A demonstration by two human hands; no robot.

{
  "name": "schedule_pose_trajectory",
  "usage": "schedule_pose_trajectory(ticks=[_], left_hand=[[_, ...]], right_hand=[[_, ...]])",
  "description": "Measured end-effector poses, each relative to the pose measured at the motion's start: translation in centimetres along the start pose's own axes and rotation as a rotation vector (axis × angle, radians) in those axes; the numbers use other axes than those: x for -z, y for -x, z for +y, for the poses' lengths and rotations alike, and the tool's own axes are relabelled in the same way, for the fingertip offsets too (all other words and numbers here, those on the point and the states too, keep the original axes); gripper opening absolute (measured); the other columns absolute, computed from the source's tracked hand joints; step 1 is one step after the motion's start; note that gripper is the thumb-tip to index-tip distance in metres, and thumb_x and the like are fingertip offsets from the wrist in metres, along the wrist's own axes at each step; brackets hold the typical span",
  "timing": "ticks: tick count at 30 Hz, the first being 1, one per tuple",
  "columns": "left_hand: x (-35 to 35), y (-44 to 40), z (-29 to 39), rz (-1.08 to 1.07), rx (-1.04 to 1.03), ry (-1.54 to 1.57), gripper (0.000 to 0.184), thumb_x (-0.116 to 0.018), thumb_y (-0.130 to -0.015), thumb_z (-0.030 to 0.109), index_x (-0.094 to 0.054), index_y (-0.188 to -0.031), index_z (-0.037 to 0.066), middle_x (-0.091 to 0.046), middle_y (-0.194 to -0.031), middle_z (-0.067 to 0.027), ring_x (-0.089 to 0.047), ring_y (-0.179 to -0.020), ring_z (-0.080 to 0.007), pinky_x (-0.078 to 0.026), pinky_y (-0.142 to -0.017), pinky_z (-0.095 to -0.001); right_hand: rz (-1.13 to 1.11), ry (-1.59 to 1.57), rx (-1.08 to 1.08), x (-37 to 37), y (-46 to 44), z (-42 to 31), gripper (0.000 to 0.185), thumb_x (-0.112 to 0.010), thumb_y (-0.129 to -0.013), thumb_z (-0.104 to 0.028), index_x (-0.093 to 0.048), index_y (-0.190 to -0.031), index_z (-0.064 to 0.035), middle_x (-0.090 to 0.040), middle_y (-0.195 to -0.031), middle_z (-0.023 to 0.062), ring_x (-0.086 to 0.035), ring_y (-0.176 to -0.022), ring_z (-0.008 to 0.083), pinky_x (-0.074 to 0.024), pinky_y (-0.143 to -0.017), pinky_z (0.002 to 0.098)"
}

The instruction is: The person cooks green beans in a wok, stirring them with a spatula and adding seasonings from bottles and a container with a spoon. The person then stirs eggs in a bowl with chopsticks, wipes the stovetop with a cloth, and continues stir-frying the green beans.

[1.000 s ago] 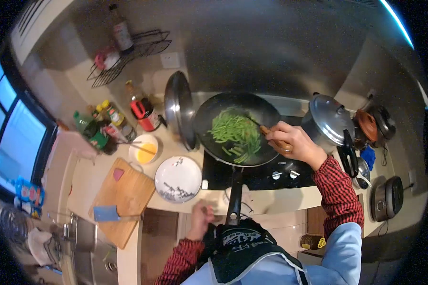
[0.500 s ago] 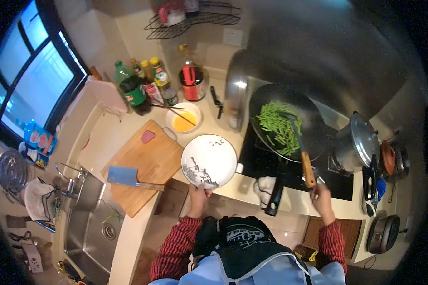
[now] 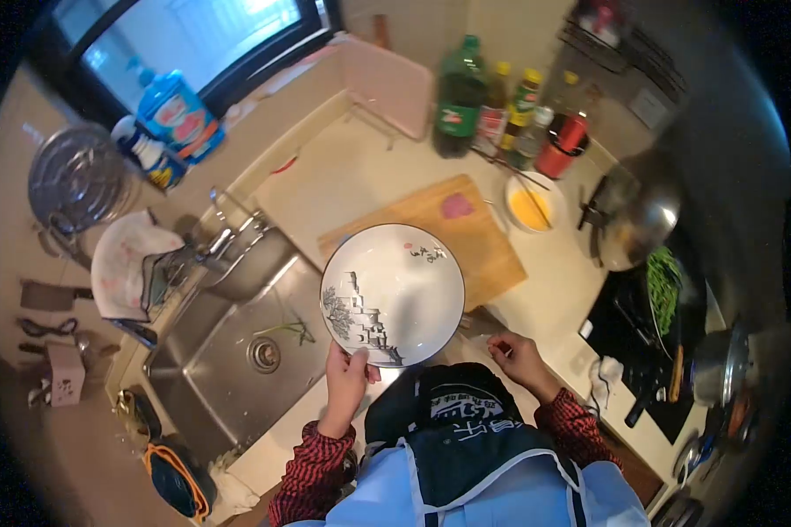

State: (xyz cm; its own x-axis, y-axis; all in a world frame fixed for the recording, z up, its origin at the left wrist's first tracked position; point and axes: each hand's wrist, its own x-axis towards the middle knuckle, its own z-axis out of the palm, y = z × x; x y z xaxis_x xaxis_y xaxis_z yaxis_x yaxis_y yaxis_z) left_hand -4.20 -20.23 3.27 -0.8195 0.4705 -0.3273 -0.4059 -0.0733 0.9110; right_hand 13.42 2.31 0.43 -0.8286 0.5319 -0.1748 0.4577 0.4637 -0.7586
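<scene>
On my feed the left hand [image 3: 347,385] grips the plate [image 3: 394,294] (round, no long axis), which extends ahead-right. The right hand [image 3: 520,362], farther off, curls loosely, empty.

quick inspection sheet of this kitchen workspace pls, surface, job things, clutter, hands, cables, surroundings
surface: pale worktop, small red scrap lying on it
job's things: white patterned plate held up, no food on it; green vegetables in the pan at the right of the view
clutter: cutting board with a pink piece; bowl of yellow liquid; bottles, including a large green-capped one; white cloth
left hand: grips the plate's near rim
right hand: fingers bent, nothing clearly held
cables: nothing seen
surroundings: sink with green scraps inside; window beyond
</scene>
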Motion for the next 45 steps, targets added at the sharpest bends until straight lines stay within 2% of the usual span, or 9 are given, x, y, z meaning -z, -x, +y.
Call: schedule_pose_trajectory(ticks=[6,14,20,23,27,30,37,44,45], left_hand=[[6.8,-1.5,0.5,0.153,0.003,0.057,0.021,-0.041,-0.079,0.002,-0.038,-0.099,-0.001,-0.053,-0.070,-0.0101,-0.048,-0.043,-0.0120,-0.039,-0.038,-0.0223],[14.7,-2.5,0.5,0.340,0.030,0.127,0.019,-0.040,-0.078,0.002,-0.041,-0.097,0.000,-0.052,-0.065,-0.0071,-0.045,-0.041,-0.0109,-0.038,-0.038,-0.0222],[17.4,-3.7,1.5,0.437,0.034,0.169,0.020,-0.039,-0.077,-0.001,-0.041,-0.097,-0.001,-0.051,-0.063,-0.0070,-0.046,-0.041,-0.0117,-0.037,-0.036,-0.0218],[18.5,-4.9,2.0,0.409,0.056,0.158,0.021,-0.038,-0.077,-0.002,-0.040,-0.098,0.000,-0.051,-0.064,-0.0078,-0.046,-0.042,-0.0119,-0.038,-0.037,-0.0219],[18.6,-5.8,2.7,0.362,0.067,0.210,0.017,-0.038,-0.078,-0.001,-0.040,-0.095,-0.001,-0.051,-0.064,-0.0077,-0.047,-0.044,-0.0114,-0.038,-0.039,-0.0213],[18.3,-6.2,2.9,0.334,0.058,0.215,0.015,-0.039,-0.079,-0.001,-0.040,-0.093,-0.001,-0.052,-0.067,-0.0084,-0.047,-0.045,-0.0113,-0.038,-0.039,-0.0211],[18.3,-6.2,3.0,0.300,0.053,0.240,0.017,-0.038,-0.078,-0.002,-0.039,-0.095,-0.001,-0.053,-0.070,-0.0087,-0.048,-0.046,-0.0116,-0.038,-0.040,-0.0213],[17.8,-6.0,4.0,0.357,0.052,0.279,0.019,-0.038,-0.078,-0.003,-0.040,-0.097,-0.002,-0.054,-0.071,-0.0093,-0.048,-0.046,-0.0124,-0.039,-0.040,-0.0217],[17.9,-6.0,4.0,0.362,0.062,0.273,0.020,-0.038,-0.077,-0.003,-0.041,-0.097,-0.001,-0.054,-0.072,-0.0099,-0.049,-0.046,-0.0127,-0.038,-0.039,-0.0221]], right_hand=[[-0.100,-0.012,0.089,-3.9,-8.0,-5.7,0.012,-0.058,-0.074,-0.010,-0.059,-0.084,-0.0024,-0.060,-0.077,0.0118,-0.058,-0.067,0.0204,-0.0455,-0.061,0.0294],[-0.227,0.190,0.578,-17.6,-25.6,-17.3,0.022,-0.051,-0.078,-0.021,-0.056,-0.088,-0.0025,-0.059,-0.077,0.0158,-0.057,-0.070,0.0304,-0.0453,-0.064,0.0377],[-0.228,0.376,0.551,-28.3,-31.9,-24.5,0.026,-0.056,-0.073,-0.022,-0.056,-0.092,-0.0039,-0.059,-0.079,0.0171,-0.057,-0.073,0.0345,-0.0457,-0.066,0.0407],[-0.293,0.510,0.320,-33.3,-35.1,-22.8,0.033,-0.054,-0.074,-0.033,-0.056,-0.088,-0.0031,-0.059,-0.081,0.0186,-0.058,-0.075,0.0351,-0.0471,-0.066,0.0415],[-0.333,0.456,0.409,-34.7,-36.2,-20.5,0.036,-0.051,-0.075,-0.035,-0.054,-0.090,-0.0017,-0.059,-0.083,0.0214,-0.058,-0.078,0.0358,-0.0470,-0.067,0.0421],[-0.445,0.178,0.156,-37.1,-38.2,-16.9,0.042,-0.058,-0.067,-0.042,-0.056,-0.091,-0.0075,-0.060,-0.081,0.0165,-0.058,-0.076,0.0319,-0.0466,-0.064,0.0406],[-0.549,0.478,0.225,-38.3,-40.8,-14.4,0.037,-0.053,-0.073,-0.042,-0.057,-0.086,-0.0077,-0.059,-0.078,0.0162,-0.058,-0.075,0.0324,-0.0457,-0.063,0.0404],[-0.720,0.479,0.476,-33.4,-38.0,-22.5,0.036,-0.040,-0.081,-0.038,-0.054,-0.097,-0.0081,-0.057,-0.091,0.0211,-0.057,-0.081,0.0361,-0.0446,-0.072,0.0419],[-0.731,0.403,0.354,-33.4,-37.5,-23.2,0.037,-0.035,-0.085,-0.036,-0.055,-0.099,-0.0089,-0.058,-0.090,0.0197,-0.058,-0.080,0.0329,-0.0447,-0.071,0.0409]])
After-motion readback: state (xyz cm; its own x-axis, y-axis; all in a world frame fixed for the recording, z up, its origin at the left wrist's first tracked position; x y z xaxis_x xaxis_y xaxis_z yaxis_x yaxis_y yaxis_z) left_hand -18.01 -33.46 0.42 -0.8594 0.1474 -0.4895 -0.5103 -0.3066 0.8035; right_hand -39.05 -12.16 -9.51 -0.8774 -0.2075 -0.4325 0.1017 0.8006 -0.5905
